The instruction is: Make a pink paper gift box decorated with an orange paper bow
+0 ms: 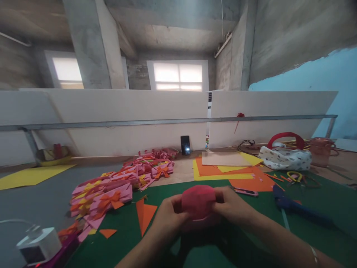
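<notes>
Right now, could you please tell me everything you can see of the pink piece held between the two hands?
The pink piece is a rounded, bulging shape of deep pink, matte like paper or thin foam; motion blur hides finer detail. It is held up above the green mat, pinched on one side by the left hand and on the other by the right hand. A paler pink edge shows beneath it. Nothing else touches it.

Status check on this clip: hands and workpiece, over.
Left hand and right hand both gripping pink paper piece. Above green mat. Orange scraps beside; nothing obstructing.
</notes>
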{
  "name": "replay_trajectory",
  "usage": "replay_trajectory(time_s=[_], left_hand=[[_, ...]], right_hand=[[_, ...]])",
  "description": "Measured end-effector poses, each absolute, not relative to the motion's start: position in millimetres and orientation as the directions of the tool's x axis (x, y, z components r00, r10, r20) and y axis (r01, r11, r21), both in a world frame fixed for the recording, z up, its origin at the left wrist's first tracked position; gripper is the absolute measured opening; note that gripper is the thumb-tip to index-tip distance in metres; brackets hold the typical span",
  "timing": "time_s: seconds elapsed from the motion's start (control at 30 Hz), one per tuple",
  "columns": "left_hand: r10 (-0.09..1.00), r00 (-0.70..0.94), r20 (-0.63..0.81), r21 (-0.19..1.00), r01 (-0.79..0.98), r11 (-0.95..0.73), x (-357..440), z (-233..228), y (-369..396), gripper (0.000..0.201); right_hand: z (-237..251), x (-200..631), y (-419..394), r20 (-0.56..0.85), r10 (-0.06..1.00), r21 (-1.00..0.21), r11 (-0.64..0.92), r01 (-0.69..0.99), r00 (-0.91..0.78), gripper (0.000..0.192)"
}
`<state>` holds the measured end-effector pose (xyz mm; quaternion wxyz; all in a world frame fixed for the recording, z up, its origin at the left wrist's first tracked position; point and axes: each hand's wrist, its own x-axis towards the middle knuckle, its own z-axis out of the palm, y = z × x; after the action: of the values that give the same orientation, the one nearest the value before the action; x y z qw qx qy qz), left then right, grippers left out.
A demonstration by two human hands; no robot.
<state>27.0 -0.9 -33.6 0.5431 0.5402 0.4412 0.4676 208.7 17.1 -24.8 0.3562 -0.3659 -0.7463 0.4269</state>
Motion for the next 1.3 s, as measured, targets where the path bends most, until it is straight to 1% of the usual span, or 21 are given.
replay_trajectory(time_s=[0.07,0.17,0.23,0.3,0.4,0.43,0.57,0.67,0.73,0.83,0.93,1.0,1.1,1.13,1.2,1.3], left_hand=[[0.987,0.156,0.028,0.999,0.038,-0.034,27,-37,0,0.034],[0.991,0.128,0.047,0.985,0.161,-0.067,25,-37,0,0.022],[0.993,0.106,0.049,0.975,0.21,-0.07,24,-34,0,0.016],[0.99,0.132,0.038,0.974,0.217,-0.066,24,-32,-1,0.012],[0.981,0.19,0.033,0.977,0.203,-0.072,26,-30,-3,0.01],[0.975,0.216,0.045,0.979,0.183,-0.086,27,-30,-3,0.013],[0.93,0.349,0.12,0.985,0.072,-0.154,28,-28,-4,0.033],[0.905,0.397,0.156,0.985,0.011,-0.174,28,-28,-4,0.038],[0.907,0.39,0.157,0.986,-0.007,-0.168,28,-29,-5,0.039],[0.931,0.344,0.119,0.992,0.003,-0.128,28,-31,-6,0.037],[0.944,0.323,0.072,0.997,-0.016,-0.07,27,-30,-7,0.028],[0.948,0.314,0.047,0.999,-0.015,-0.045,26,-27,-8,0.018],[0.956,0.292,0.012,0.999,0.028,-0.021,25,-22,-8,0.008],[0.959,0.285,0.003,0.999,0.04,-0.015,24,-22,-8,0.007],[0.958,0.287,-0.01,0.999,0.036,0.0,23,-24,-7,0.008],[0.948,0.311,-0.065,0.994,-0.067,0.09,23,-31,-4,0.019]], right_hand=[[-27,207,17,0.175,0.856,-0.914,0.325,0.244,-0.487,0.021],[-31,206,17,0.104,0.859,-0.919,0.276,0.282,-0.502,0.014],[-33,205,17,0.101,0.85,-0.906,0.294,0.305,-0.518,0.012],[-32,206,17,0.1,0.837,-0.897,0.31,0.315,-0.539,0.011],[-30,207,15,0.075,0.834,-0.894,0.3,0.334,-0.547,0.011],[-30,208,14,0.071,0.835,-0.892,0.298,0.339,-0.546,0.012],[-31,208,15,0.081,0.826,-0.878,0.324,0.353,-0.558,0.017],[-34,207,16,0.071,0.825,-0.869,0.328,0.372,-0.56,0.018],[-34,207,17,0.061,0.826,-0.868,0.321,0.379,-0.56,0.019],[-33,206,16,0.068,0.816,-0.884,0.316,0.344,-0.574,0.023],[-32,205,15,0.159,0.838,-0.88,0.36,0.309,-0.523,0.025],[-31,204,15,0.185,0.864,-0.888,0.351,0.297,-0.468,0.029],[-31,205,15,0.121,0.872,-0.933,0.263,0.247,-0.474,0.036],[-31,206,16,0.111,0.865,-0.933,0.26,0.248,-0.489,0.038],[-30,207,15,0.136,0.851,-0.902,0.319,0.292,-0.508,0.041],[-28,208,15,0.188,0.856,-0.849,0.388,0.359,-0.481,0.039]])
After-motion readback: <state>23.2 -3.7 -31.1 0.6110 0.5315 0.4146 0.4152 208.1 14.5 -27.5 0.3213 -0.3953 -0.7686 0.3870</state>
